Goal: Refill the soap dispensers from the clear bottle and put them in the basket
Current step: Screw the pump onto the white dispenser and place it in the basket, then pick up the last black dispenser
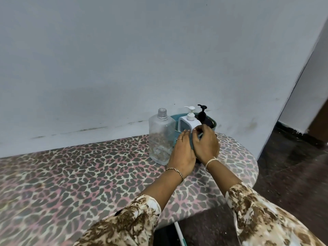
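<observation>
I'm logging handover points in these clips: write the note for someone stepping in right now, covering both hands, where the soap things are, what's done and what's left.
Left hand: resting against the front of the teal basket, fingers on its wall.
Right hand: curled over the basket's front rim, apparently gripping it; what its fingers pinch is hidden.
White dispenser and black dispenser: both upright inside the basket, pumps on.
Clear bottle: standing uncapped on the leopard-print table, just left of the basket, nearly empty.
Done: both dispensers are in the basket.
Left: fill levels can't be seen; the bottle's cap is not in view.
</observation>
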A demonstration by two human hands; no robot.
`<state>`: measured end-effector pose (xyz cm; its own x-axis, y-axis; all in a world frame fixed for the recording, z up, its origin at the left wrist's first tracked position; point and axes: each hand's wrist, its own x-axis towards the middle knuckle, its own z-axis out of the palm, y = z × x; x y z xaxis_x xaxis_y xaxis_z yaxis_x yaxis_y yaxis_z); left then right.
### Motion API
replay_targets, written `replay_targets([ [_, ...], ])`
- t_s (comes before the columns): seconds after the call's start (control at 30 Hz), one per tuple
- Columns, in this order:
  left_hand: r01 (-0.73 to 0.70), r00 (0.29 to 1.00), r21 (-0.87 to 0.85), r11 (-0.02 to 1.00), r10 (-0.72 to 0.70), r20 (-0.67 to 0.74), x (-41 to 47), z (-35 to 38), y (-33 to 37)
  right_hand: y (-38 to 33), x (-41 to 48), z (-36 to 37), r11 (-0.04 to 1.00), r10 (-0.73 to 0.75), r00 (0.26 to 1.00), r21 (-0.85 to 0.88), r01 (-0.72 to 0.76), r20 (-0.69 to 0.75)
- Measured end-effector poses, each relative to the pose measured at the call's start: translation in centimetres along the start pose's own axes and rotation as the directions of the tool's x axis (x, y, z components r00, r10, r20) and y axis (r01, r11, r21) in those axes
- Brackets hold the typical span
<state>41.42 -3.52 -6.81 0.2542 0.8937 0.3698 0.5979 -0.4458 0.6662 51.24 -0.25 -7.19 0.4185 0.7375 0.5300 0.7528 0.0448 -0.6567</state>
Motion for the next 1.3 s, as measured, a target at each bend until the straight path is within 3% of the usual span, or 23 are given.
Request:
replay_targets([
  [0.37,0.129,0.935,-0.155,0.979,-0.172,-0.311,-7.5,-7.0,-4.9,-6.1,-9.1,1.8,0.981,-0.166,0.965,0.139,0.139,0.203],
  [0.6,0.356,0.834,-0.118,0.927,-0.372,-0.409,-12.6,-14.3,-12.1,-12.8,-13.4,6.7,0.946,-0.324,0.817,0.17,0.276,0.477],
  [0.73,0.495,0.727,-0.102,0.863,-0.475,-0.497,-16.2,-19.7,-16.6,-17.6,-16.7,10.5,0.903,-0.422,0.671,0.219,0.369,0.609],
  [1.03,0.664,0.493,-0.119,0.739,-0.552,-0.673,-20.6,-30.2,-24.5,-26.3,-21.9,17.0,0.867,-0.459,0.506,0.243,0.435,0.73],
  [1.2,0.719,0.312,-0.165,0.675,-0.526,-0.791,-20.6,-34.3,-27.7,-28.7,-23.0,20.2,0.888,-0.427,0.519,0.236,0.394,0.74],
  [1.3,0.74,0.255,-0.169,0.652,-0.504,-0.825,-20.0,-36.2,-29.7,-29.7,-23.1,22.0,0.883,-0.428,0.533,0.214,0.417,0.73],
])
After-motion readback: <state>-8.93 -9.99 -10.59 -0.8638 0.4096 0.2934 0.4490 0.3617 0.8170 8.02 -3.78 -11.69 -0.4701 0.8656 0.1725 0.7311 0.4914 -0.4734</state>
